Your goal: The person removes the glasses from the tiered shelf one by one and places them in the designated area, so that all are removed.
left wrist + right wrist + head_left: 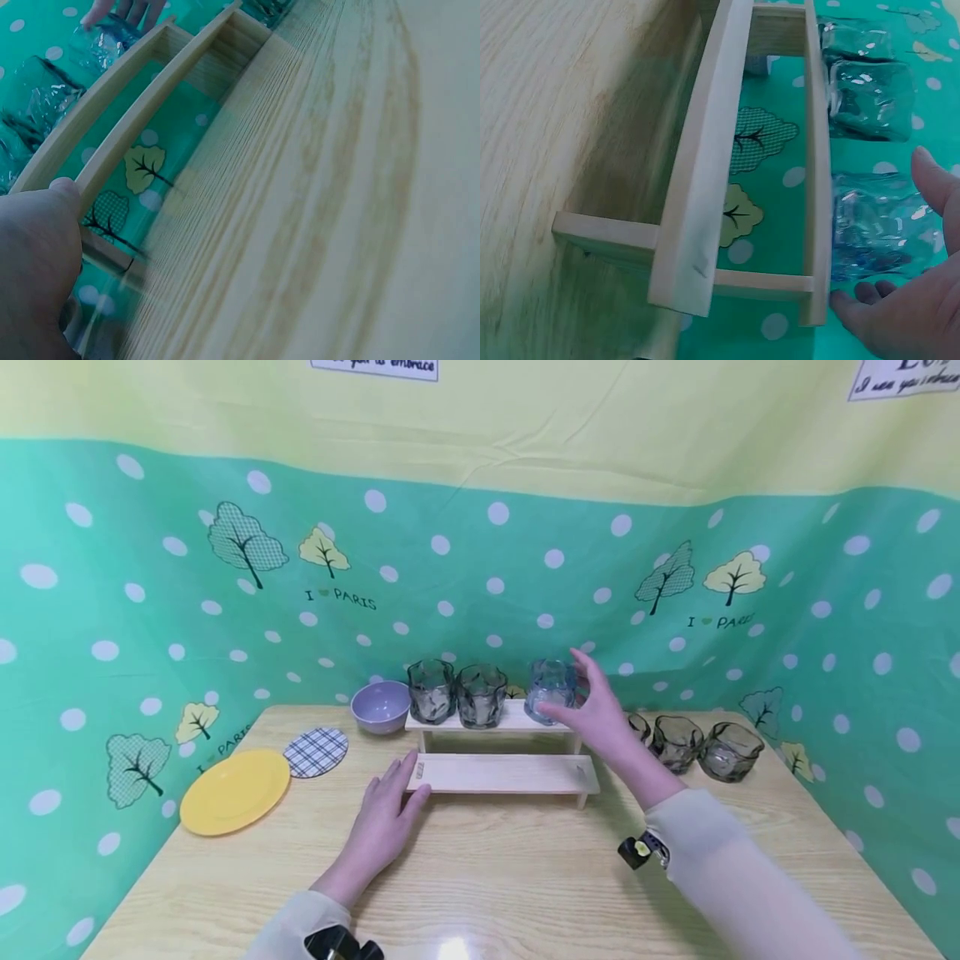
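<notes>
My right hand [600,714] is around a blue-tinted clear glass [552,689] at the right end of a two-tier wooden shelf's upper board. In the right wrist view the glass [881,225] stands on that board, its thumb and fingers spread about it. My left hand [386,814] rests against the left end of the lower board [506,774], fingers fairly straight and thumb at the front edge. Two grey glasses, one at the left end [431,692] and one beside it [482,695], stand on the upper board, with a gap before the blue one.
Several smoky brown glasses [677,743] stand on the table right of the shelf, one partly behind my right forearm. To the left are a purple bowl [381,706], a checked round coaster [317,752] and a yellow oval plate [235,792]. A patterned curtain [480,552] encloses the table.
</notes>
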Motion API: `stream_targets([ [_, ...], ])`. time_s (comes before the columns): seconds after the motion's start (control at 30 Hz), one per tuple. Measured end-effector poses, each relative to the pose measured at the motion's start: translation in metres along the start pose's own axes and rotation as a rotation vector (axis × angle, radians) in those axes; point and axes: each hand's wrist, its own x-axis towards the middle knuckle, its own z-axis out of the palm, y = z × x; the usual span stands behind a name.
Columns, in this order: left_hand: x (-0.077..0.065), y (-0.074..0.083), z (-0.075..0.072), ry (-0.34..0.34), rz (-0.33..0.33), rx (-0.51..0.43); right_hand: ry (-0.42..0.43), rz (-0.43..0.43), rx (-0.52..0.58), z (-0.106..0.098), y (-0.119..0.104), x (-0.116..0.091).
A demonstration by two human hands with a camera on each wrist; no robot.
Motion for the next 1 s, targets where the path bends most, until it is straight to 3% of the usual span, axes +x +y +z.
stream_targets([
  [0.23, -0.002, 0.001, 0.001, -0.005, -0.013, -0.008, 0.010, 0.022, 0.030, 0.006, 0.012, 0.005],
  [0.43, -0.002, 0.001, 0.001, 0.026, 0.025, 0.003, 0.020, -0.007, 0.067, 0.008, 0.017, 0.007],
  [1.0, -0.002, 0.001, 0.000, 0.020, 0.022, 0.008, 0.020, -0.018, 0.058, 0.011, 0.019, 0.008],
])
